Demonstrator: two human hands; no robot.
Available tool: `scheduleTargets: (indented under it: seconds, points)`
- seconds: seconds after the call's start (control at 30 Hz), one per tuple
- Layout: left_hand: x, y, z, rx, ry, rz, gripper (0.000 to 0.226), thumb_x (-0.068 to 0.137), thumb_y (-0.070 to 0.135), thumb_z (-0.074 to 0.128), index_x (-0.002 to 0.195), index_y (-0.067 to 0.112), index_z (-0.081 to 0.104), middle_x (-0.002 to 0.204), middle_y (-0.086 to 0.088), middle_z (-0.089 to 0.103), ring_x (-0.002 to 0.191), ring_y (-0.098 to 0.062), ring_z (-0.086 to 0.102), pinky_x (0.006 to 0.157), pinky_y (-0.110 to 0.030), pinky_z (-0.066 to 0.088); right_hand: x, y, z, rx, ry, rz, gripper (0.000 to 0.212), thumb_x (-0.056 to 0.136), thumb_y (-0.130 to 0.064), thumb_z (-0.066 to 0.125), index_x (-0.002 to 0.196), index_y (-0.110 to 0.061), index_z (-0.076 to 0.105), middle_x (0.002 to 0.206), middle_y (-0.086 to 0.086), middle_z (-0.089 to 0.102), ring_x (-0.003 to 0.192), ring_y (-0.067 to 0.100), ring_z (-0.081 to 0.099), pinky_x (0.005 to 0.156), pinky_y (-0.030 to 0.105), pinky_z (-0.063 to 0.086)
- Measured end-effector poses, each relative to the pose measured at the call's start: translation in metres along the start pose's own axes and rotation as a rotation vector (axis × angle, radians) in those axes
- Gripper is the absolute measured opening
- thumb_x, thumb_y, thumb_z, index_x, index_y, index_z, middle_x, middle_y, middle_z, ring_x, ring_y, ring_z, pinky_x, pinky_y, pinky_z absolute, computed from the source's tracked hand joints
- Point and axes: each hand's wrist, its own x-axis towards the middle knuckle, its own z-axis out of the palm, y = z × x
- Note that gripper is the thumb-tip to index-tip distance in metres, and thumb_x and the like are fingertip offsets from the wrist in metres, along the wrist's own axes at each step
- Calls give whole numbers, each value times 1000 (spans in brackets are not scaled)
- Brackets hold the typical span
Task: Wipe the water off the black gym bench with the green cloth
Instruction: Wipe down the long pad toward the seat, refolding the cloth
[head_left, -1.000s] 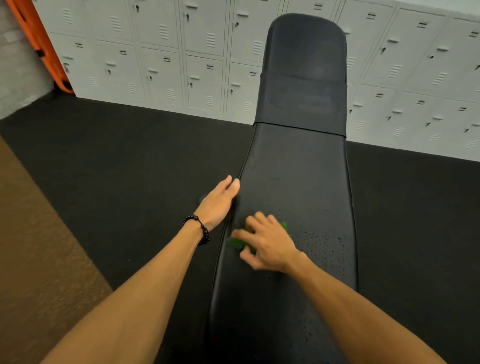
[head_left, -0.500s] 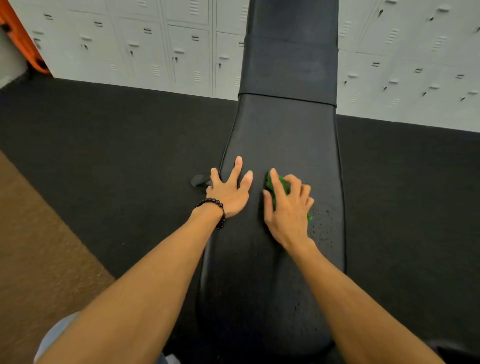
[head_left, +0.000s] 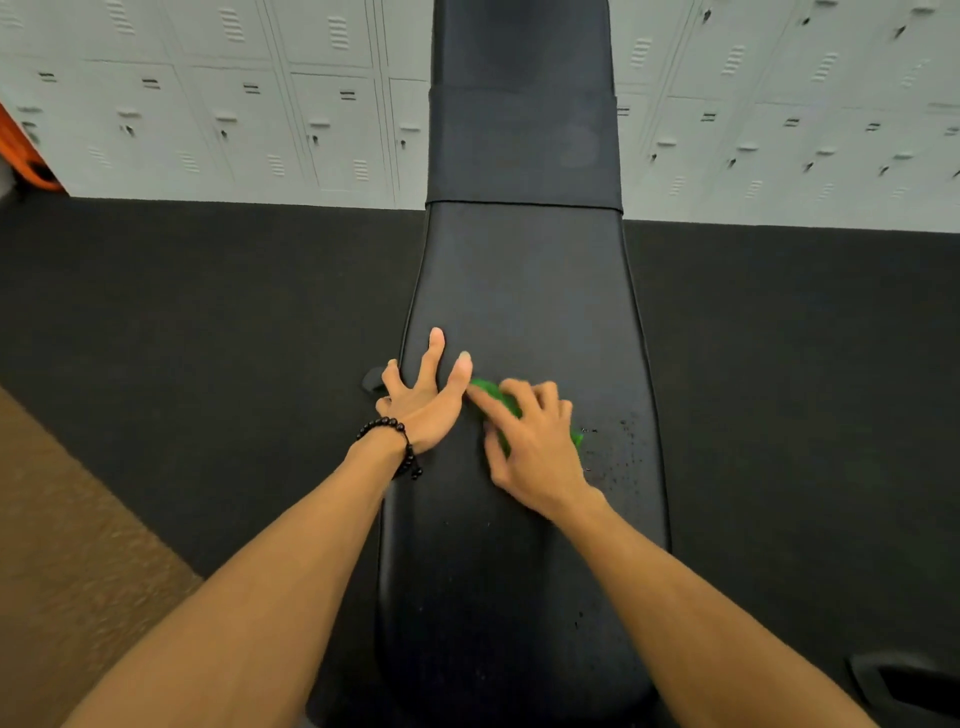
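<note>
**No legible text anywhere**

No words, brands, numbers or signs legible in the head view. Locker doors (head_left: 322, 119) along the back wall: only vent slots and handles, no readable plates or numerals, and too blurred to tell more. Black padded counter (head_left: 524, 291): plain upholstery, no logo or stitched label. Green cloth (head_left: 493, 392): mostly hidden, no print in sight. Beaded bracelet (head_left: 395, 431): plain dark beads, no engraving discernible. Orange object (head_left: 26, 156) at the left edge: unmarked.
</note>
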Motion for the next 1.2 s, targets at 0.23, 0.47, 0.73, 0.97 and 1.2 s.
scheduleTargets:
  seconds: [0.23, 0.47, 0.73, 0.97, 1.2]
  points:
    - [5, 3, 5, 25, 58, 10, 80, 86, 75, 43, 145, 60, -8, 161, -8, -14, 145, -48, 9, 115, -60, 22, -9, 39, -11, -51, 179, 457, 45, 84, -22, 60, 128, -30, 61, 119, 0, 54, 94, 26, 41, 70, 38, 33]
    - [7, 21, 13, 398, 379, 230, 82, 77, 60, 70, 140, 35, 24, 160, -6, -17, 148, -38, -6, 108, -74, 17, -38, 40, -20, -38, -3, 101, 49, 88, -25, 60, 136, -32, 55, 122, 1, 52, 97, 26, 45, 71, 34, 30]
    - [14, 41, 19, 710, 167, 417, 110, 72, 59, 76, 151, 49, 0, 161, 1, -19, 148, -32, -19, 111, -72, 12, -26, 50, -27, 7, 44, 178, 46, 88, -19, 59, 133, -27, 58, 122, 3, 49, 95, 26, 43, 68, 39, 39]
    - [17, 44, 26, 728, 189, 379, 114, 70, 58, 79, 151, 48, -2, 160, 0, -19, 147, -34, -22, 110, -74, 10, -18, 81, -38, 49, 179, 588, 40, 89, -12, 56, 127, -25, 60, 118, 4, 49, 94, 24, 40, 70, 44, 42]
    - [15, 40, 29, 725, 188, 375, 111, 77, 56, 73, 151, 48, -9, 160, 0, -27, 146, -33, -28, 112, -72, 5, -56, 66, -36, -39, 36, 217, 55, 88, -11, 64, 138, -29, 54, 134, 1, 52, 100, 25, 43, 72, 40, 40]
